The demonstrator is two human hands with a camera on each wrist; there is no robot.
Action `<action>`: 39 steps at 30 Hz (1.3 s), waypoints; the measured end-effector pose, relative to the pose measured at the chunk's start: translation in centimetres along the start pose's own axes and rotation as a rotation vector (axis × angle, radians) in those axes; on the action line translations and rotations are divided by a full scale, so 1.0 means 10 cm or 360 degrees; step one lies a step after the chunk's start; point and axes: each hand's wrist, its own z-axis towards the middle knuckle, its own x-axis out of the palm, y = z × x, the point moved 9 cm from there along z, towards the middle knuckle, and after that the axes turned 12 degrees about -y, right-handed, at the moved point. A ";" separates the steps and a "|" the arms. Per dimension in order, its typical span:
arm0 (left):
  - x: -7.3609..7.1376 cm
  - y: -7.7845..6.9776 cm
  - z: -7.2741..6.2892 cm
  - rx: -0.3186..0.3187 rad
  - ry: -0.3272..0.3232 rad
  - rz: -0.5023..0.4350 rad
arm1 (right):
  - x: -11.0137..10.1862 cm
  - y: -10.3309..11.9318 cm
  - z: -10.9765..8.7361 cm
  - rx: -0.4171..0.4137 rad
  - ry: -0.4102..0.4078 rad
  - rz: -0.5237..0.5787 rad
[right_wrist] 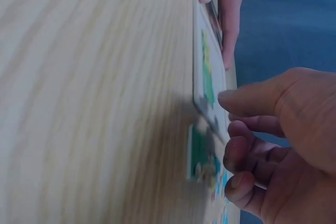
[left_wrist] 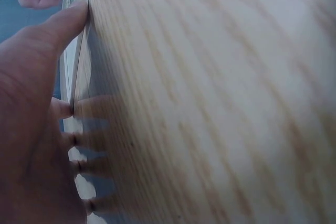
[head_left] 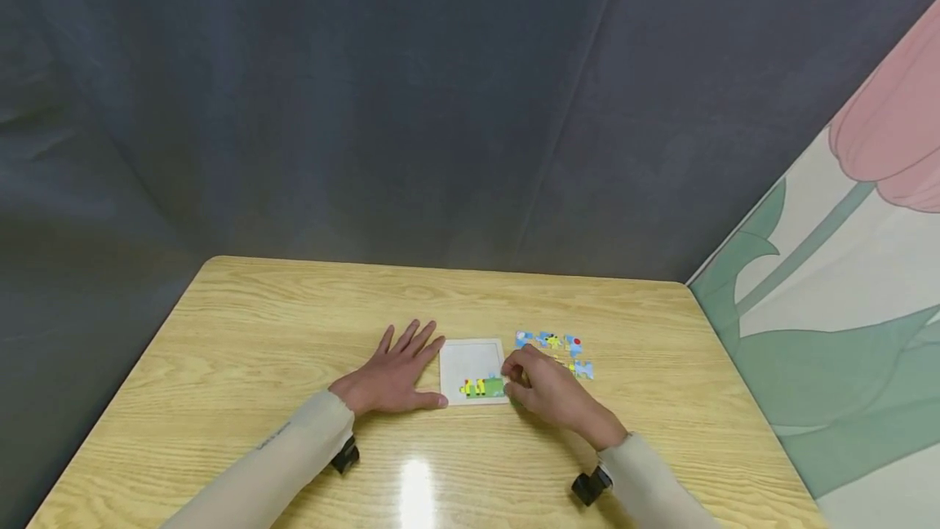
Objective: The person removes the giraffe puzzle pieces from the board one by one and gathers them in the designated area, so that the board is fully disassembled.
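Note:
A white square puzzle tray (head_left: 470, 349) lies on the table with several joined yellow-and-green jigsaw pieces (head_left: 485, 387) along its near side. My left hand (head_left: 396, 370) lies spread at the tray's left side, thumb and index finger at its edge. At the right edge is my right hand (head_left: 547, 390), fingers bent, thumb tip close to the green end of the joined pieces. The right wrist view shows a small gap between thumb (right_wrist: 252, 98) and forefinger, with no piece seen in it. A loose green piece (right_wrist: 198, 153) lies on the table below this hand.
Several loose blue and yellow jigsaw pieces (head_left: 551, 340) lie right of the tray, partly hidden by the right hand. The wooden table (head_left: 294, 308) meets a dark curtain (head_left: 411, 104) behind; a flower-patterned cloth (head_left: 830, 308) hangs at the right.

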 end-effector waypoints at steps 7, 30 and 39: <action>0.01 0.01 -0.01 -0.0009 0.0002 -0.0010 | 0.17 0.16 0.08 -0.0060 0.0166 0.0002; 0.14 0.14 0.05 -0.0005 -0.0062 -0.0048 | 0.29 0.21 0.19 0.0076 0.0318 0.0098; 0.09 0.10 0.03 0.0029 -0.0065 -0.0083 | 0.30 0.22 0.19 0.0038 0.0252 0.0126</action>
